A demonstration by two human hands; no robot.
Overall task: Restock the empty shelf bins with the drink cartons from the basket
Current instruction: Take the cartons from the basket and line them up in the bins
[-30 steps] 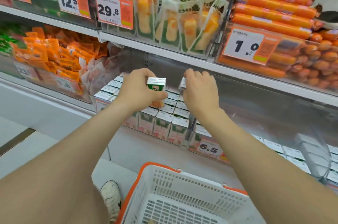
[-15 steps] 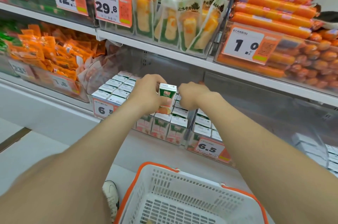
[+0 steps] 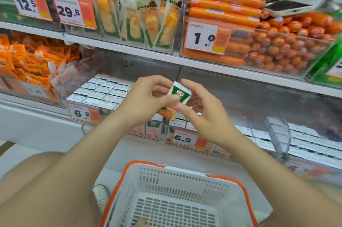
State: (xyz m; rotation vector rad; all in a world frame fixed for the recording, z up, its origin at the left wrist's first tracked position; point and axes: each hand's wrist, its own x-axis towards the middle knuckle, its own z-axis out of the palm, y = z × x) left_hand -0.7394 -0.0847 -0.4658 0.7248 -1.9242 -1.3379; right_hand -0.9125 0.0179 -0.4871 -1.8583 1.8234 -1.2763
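1. Shop shelving fills the head view; clear shelf bins (image 3: 103, 93) line the lower shelf's front edge.
2. My left hand (image 3: 146, 100) pinches one drink carton (image 3: 178, 97), tilted above the bins' front edge. My right hand (image 3: 207, 113) curls round its other side, probably to square it for slotting.
3. Basket (image 3: 227, 180) waits below.

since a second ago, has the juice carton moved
Yes, the juice carton shifted right and tilted, ending above the middle 6.5 price tag.
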